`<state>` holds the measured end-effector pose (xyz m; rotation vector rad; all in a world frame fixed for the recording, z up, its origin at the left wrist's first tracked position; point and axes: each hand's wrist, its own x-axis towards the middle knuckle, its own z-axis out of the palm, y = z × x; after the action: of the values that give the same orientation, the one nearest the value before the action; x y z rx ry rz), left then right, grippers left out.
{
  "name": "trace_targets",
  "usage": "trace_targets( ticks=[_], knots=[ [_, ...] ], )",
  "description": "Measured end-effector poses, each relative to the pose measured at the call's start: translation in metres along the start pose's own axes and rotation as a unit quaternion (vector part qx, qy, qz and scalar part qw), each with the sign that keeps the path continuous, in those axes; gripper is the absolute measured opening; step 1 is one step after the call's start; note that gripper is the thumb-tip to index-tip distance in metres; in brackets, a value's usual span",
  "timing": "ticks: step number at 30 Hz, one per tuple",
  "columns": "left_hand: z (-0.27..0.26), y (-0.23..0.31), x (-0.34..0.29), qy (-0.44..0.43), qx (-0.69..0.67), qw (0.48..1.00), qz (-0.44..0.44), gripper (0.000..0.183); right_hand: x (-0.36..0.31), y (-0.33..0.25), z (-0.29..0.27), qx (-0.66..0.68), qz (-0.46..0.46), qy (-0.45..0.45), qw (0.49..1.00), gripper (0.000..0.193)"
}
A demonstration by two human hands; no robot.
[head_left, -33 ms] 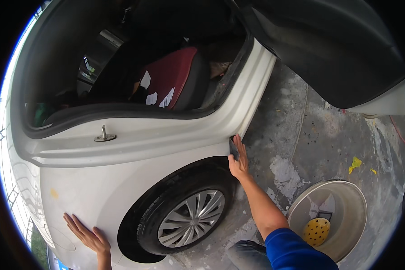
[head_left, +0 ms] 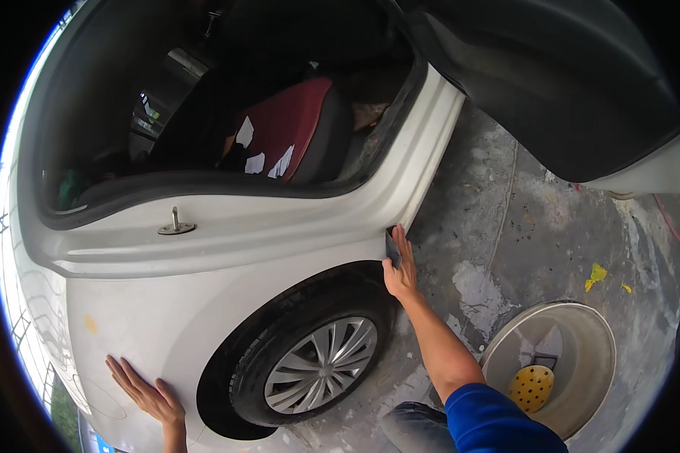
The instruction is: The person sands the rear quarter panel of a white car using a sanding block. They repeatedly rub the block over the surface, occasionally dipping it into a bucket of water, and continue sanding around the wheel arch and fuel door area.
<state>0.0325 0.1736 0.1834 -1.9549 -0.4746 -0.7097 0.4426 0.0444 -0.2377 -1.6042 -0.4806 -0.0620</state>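
My left hand (head_left: 149,394) lies flat on the white car's rear side panel (head_left: 143,317), fingers stretched out and holding nothing. My right hand (head_left: 402,268) is at the lower corner of the body, where the door sill meets the wheel arch. Between its thumb and fingers is a thin dark grey piece (head_left: 392,251), perhaps sandpaper, pressed against the panel edge. The fingers point up along the edge. Just below sits the black tyre with its silver spoked wheel (head_left: 325,370). A pale yellowish spot (head_left: 91,325) shows on the panel above my left hand.
The dark-lined open door (head_left: 567,83) juts out at upper right. A metal door striker (head_left: 176,223) sticks out of the frame. Inside is a red and black seat (head_left: 291,128) with white scraps. At lower right, a bucket (head_left: 608,347) holds a yellow perforated disc (head_left: 531,389). The concrete floor (head_left: 461,196) is stained.
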Motion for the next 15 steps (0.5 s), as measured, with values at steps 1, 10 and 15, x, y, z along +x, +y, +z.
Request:
trace_targets(
  ticks=[1, 10, 15],
  knots=[
    [0.000, -0.001, -0.001, -0.001, -0.001, 1.000, 0.003, 0.071, -0.003, -0.003, 0.005, 0.014, 0.010, 0.008, 1.000, 0.074],
    [-0.003, -0.005, -0.001, -0.005, 0.000, 1.000, 0.001, 0.070, 0.008, 0.014, 0.003, 0.016, 0.042, -0.007, 0.999, 0.073],
    [-0.001, 0.000, 0.000, 0.001, -0.013, 1.000, -0.008, 0.071, -0.037, -0.035, 0.029, 0.134, 0.049, 0.028, 0.989, 0.079]
  ],
)
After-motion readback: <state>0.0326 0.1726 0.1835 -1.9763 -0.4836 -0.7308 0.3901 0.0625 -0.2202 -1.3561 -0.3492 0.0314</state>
